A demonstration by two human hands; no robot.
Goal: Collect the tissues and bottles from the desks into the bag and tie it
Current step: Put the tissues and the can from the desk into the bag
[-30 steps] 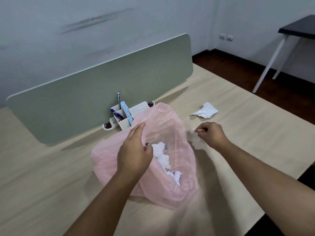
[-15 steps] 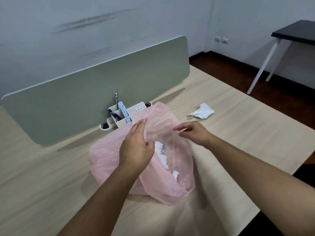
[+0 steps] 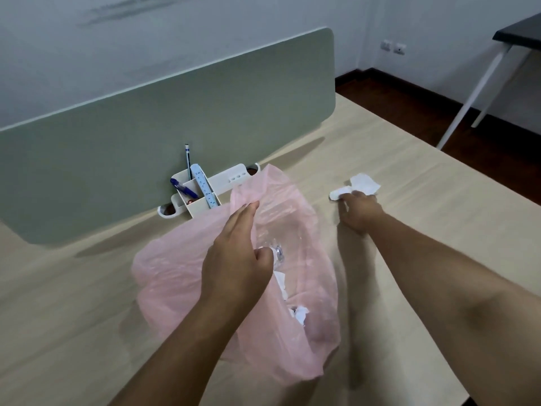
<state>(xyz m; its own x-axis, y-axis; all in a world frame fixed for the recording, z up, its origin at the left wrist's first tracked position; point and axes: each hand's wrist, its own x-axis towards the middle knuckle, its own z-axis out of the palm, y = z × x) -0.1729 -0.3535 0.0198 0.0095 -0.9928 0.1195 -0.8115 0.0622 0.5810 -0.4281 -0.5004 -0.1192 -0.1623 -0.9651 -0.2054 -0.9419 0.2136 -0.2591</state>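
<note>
A pink plastic bag (image 3: pixel 307 259) lies open on the light wooden desk (image 3: pixel 439 230). My left hand (image 3: pixel 237 253) holds its rim between thumb and fingers, keeping the mouth open. Inside the bag I see white crumpled tissues (image 3: pixel 298 313) and a clear plastic bottle (image 3: pixel 276 250), partly hidden by my hand. To the right of the bag, my right hand (image 3: pixel 358 210) reaches out and its fingers close on a crumpled white tissue (image 3: pixel 363 183) lying on the desk.
A white desk organiser (image 3: pixel 205 191) with pens and a ruler stands behind the bag, against a grey-green divider panel (image 3: pixel 146 127). A dark table with white legs (image 3: pixel 480 83) stands at the far right over brown floor. The desk's edge runs along the right.
My right hand has moved from the bag's mouth out to the right and taken hold of the tissue on the desk. My left hand keeps holding the bag's rim.
</note>
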